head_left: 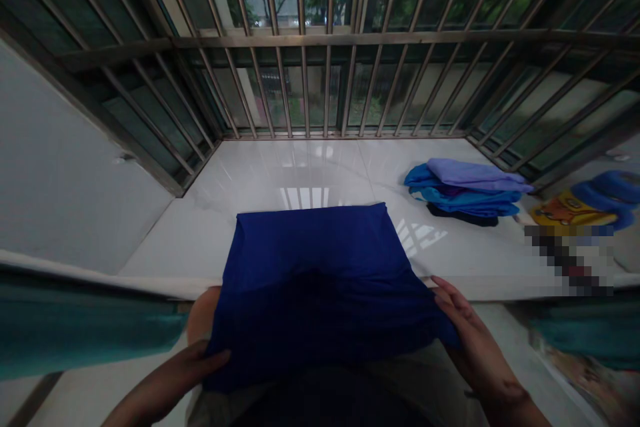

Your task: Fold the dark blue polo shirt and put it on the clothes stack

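A dark blue garment [320, 247] is spread over the front edge of the white ledge, its far part lying flat and its near part wrinkled and hanging towards my lap. What kind of garment it is I cannot make out. My left hand [200, 365] grips its near left corner, with the thumb on top of the cloth. At the near right corner my right hand [463, 327] holds the fabric between thumb and fingers. The cloth hides some of the fingers.
A pile of folded clothes [465, 190], purple over blue over black, lies on the ledge [200, 240] at the right. Beside it stands a yellow and blue object [575, 210] with a cartoon face. Window bars [325, 40] close off the back. Teal curtains [90, 333] hang at both sides.
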`<action>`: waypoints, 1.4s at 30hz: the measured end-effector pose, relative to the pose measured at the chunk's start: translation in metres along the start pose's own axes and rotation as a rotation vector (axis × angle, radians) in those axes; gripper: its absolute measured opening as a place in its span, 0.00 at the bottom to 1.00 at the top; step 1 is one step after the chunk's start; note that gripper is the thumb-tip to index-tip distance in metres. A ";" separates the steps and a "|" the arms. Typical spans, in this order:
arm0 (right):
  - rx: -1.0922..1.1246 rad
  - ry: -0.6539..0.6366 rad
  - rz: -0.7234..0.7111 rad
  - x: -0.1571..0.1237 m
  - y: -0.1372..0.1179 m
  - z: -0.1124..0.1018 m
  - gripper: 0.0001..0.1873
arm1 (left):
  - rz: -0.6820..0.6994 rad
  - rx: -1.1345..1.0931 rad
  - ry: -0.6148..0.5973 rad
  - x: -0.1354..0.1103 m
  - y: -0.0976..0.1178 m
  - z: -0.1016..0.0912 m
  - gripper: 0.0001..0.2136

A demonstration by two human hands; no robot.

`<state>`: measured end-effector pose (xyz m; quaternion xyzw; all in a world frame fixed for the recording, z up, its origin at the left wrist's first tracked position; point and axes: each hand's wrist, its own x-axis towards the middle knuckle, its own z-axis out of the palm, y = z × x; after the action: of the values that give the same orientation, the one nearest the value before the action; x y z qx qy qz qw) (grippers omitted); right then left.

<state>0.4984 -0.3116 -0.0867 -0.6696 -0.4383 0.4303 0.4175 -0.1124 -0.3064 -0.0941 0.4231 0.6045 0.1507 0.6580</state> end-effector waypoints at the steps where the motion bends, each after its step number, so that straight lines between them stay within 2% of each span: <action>1: 0.034 0.026 0.004 0.009 -0.004 -0.001 0.36 | -0.004 -0.124 -0.004 0.000 0.015 -0.007 0.23; 4: 0.070 0.054 -0.063 0.056 -0.025 0.003 0.33 | 0.075 -0.346 0.211 0.020 0.069 -0.025 0.26; 5: 0.094 0.039 -0.100 0.078 -0.036 0.008 0.33 | 0.139 -0.381 0.271 0.033 0.089 -0.027 0.25; 7: 0.160 -0.030 -0.169 0.126 -0.060 0.022 0.35 | 0.384 -0.399 0.336 0.065 0.129 -0.027 0.27; 9: 0.163 -0.073 -0.289 0.171 -0.083 0.041 0.36 | 0.598 -0.253 0.387 0.102 0.163 -0.020 0.32; 10: 0.088 -0.043 -0.331 0.190 -0.091 0.051 0.36 | 0.628 -0.113 0.449 0.121 0.176 -0.014 0.31; 12: -0.231 -0.001 -0.430 0.217 -0.099 0.070 0.37 | 0.610 0.124 0.534 0.155 0.193 -0.004 0.28; 15: -0.669 -0.096 -0.588 0.230 -0.091 0.092 0.33 | 0.533 0.539 0.513 0.191 0.193 0.004 0.28; 18: -0.775 -0.191 -0.655 0.225 -0.074 0.102 0.28 | 0.525 0.867 0.483 0.208 0.181 -0.006 0.31; 22: -0.849 -0.155 -0.658 0.225 -0.061 0.105 0.30 | 0.539 0.973 0.562 0.215 0.171 -0.035 0.36; 27: -0.902 -0.061 -0.602 0.253 -0.061 0.106 0.32 | 0.583 1.086 0.614 0.218 0.175 -0.062 0.38; 32: -0.942 0.062 -0.449 0.288 -0.067 0.101 0.31 | 0.661 1.099 0.647 0.226 0.175 -0.074 0.32; 35: -0.948 0.091 -0.379 0.302 -0.075 0.093 0.22 | 0.713 1.011 0.722 0.228 0.166 -0.078 0.24; 38: -0.927 0.100 -0.387 0.307 -0.082 0.083 0.15 | 0.793 0.870 0.845 0.225 0.155 -0.079 0.19; 42: -0.900 0.207 -0.367 0.306 -0.086 0.066 0.18 | 0.870 0.748 0.951 0.216 0.149 -0.077 0.17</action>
<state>0.4917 0.0126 -0.0886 -0.7345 -0.6475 0.0489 0.1973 -0.0884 -0.0350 -0.1210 0.7090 0.6127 0.3487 0.0186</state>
